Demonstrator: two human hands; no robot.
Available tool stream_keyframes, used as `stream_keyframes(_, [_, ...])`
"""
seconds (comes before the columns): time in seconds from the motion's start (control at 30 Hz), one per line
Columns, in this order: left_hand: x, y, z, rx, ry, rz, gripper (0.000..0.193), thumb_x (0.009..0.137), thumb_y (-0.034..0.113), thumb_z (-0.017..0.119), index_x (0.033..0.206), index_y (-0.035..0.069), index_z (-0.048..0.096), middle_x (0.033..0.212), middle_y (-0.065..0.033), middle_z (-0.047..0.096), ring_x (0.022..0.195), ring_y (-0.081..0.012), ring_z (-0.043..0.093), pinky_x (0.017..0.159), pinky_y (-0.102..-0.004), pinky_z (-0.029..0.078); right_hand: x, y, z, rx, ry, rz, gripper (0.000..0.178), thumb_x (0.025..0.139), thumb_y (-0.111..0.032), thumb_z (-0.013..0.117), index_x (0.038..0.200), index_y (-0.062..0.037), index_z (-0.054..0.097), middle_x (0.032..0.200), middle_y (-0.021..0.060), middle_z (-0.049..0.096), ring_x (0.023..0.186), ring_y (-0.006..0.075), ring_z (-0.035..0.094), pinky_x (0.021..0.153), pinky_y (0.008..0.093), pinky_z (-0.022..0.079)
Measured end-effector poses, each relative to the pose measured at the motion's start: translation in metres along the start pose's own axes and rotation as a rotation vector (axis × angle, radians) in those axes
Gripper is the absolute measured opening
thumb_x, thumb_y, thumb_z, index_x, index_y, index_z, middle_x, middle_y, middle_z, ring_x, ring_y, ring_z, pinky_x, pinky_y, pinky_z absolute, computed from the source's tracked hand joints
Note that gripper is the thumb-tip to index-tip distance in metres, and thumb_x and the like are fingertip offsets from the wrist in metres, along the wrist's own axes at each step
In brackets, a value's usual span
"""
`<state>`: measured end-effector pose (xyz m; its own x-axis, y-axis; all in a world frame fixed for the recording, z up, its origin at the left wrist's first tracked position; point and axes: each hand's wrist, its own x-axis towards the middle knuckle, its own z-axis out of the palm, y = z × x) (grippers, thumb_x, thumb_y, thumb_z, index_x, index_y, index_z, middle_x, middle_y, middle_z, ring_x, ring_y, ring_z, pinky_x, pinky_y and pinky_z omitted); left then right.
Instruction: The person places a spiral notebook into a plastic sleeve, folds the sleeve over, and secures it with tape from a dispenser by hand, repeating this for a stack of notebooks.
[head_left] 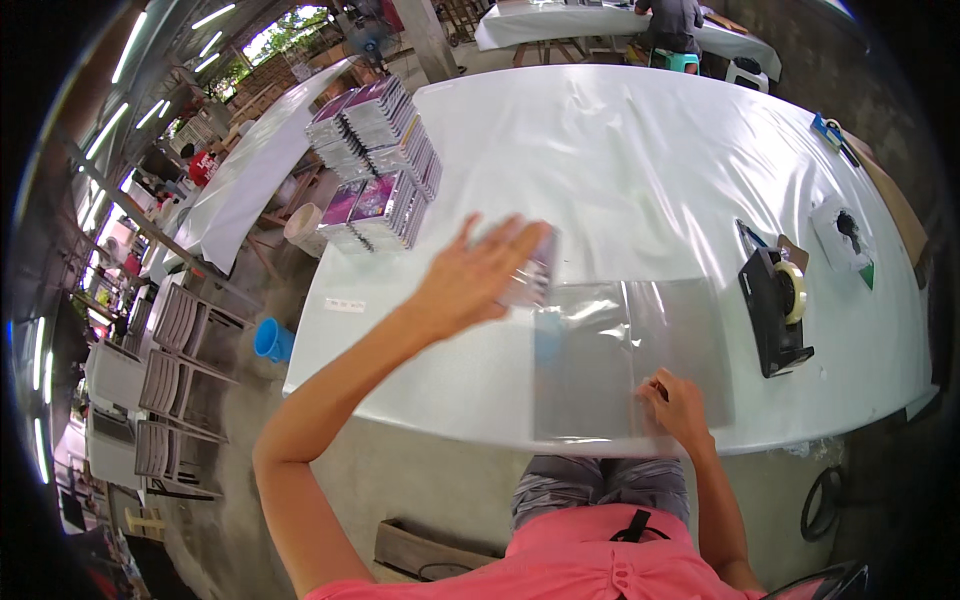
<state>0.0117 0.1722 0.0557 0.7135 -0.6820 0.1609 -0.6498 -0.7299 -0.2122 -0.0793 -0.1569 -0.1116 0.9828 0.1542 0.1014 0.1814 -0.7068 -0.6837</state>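
My left hand (482, 272) is stretched out over a small purple-and-white item (543, 268), its fingers extended and slightly blurred. The hand covers much of that item, which looks like one of the stacked notebooks. Beside it lies a stack of clear plastic sheets or sleeves (620, 345), reaching to the table's near edge. Over the lower right part of this plastic is my right hand (672, 402), with fingers curled together; whatever they pinch is hidden. Purple-covered spiral notebooks (385, 205) rise in tall piles at the far left of the table.
A black tape dispenser (768, 310) with a tape roll stands right of the plastic. Beyond it are a white bag-like thing (842, 232) and a blue tool (828, 130). A paper strip (345, 305) lies at left. A blue bucket (272, 341) and chairs (175, 385) stand on the floor.
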Motion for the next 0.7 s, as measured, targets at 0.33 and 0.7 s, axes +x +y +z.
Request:
stream_keyframes(0.33, [-0.066,-0.235,0.035,0.591,0.115,-0.426,0.092,0.068,0.023,0.078,0.148,0.027,0.032,0.153,0.0071,0.032,0.141,-0.0201,0.030,0.106,-0.0618,0.031,-0.003,0.003,0.004,-0.095,-0.001,0.003,0.018,0.087,-0.022,0.067,0.087,-0.0050,0.060,0.071,0.0127,0.064,0.064,0.0332,0.061,0.058,0.0406,0.045])
stream_keyframes(0.7, [-0.107,-0.350,0.133,0.126,0.308,-0.939,0.050,0.085,0.027,0.065,0.134,0.033,0.054,0.103,-0.0163,0.069,0.082,-0.0314,0.068,0.071,-0.0426,0.052,0.000,-0.004,0.016,-0.234,0.115,0.060,0.018,0.087,-0.022,0.067,0.085,-0.0060,0.058,0.067,0.0130,0.061,0.063,0.0335,0.060,0.056,0.0417,0.043])
